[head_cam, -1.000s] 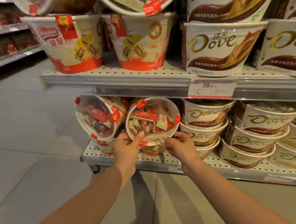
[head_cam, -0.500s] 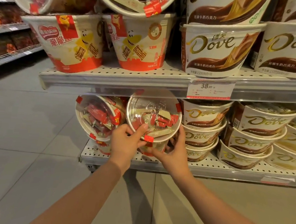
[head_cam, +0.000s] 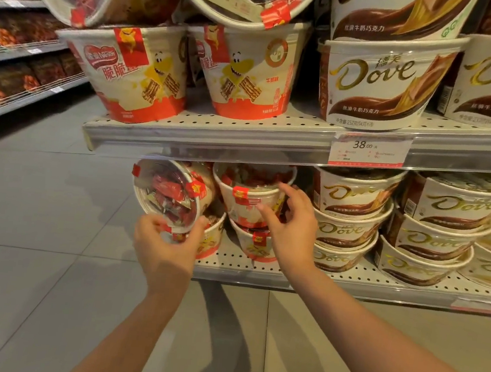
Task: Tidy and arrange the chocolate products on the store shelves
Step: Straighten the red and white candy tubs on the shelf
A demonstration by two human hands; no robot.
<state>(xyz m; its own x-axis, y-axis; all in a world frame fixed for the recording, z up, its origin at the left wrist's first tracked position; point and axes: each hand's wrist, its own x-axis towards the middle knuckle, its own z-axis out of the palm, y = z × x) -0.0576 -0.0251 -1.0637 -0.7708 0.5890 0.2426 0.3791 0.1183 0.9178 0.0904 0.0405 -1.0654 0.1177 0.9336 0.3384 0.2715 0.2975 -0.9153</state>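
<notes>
On the lower shelf [head_cam: 260,266] a red-and-cream wafer chocolate tub [head_cam: 247,199] stands upright on top of another tub of the same kind [head_cam: 254,246]. My right hand [head_cam: 293,224] rests against its right side with thumb and fingers stretched out. To the left, a second wafer tub [head_cam: 166,192] lies tilted with its clear lid facing me. My left hand [head_cam: 168,249] cups its lower rim, thumb on the right and fingers curled on the left. It leans on a tub below [head_cam: 211,239], which is mostly hidden.
Stacked Dove tubs [head_cam: 352,224] fill the lower shelf just right of my right hand. The upper shelf [head_cam: 212,140] overhangs closely and carries more wafer tubs [head_cam: 134,74] and Dove tubs [head_cam: 382,82], with a price tag [head_cam: 369,150]. Grey floor tiles lie to the left and below.
The middle tub, held on its side with its lid towards me, now stands upright on the tub below. My left hand has moved left to the tilted tub.
</notes>
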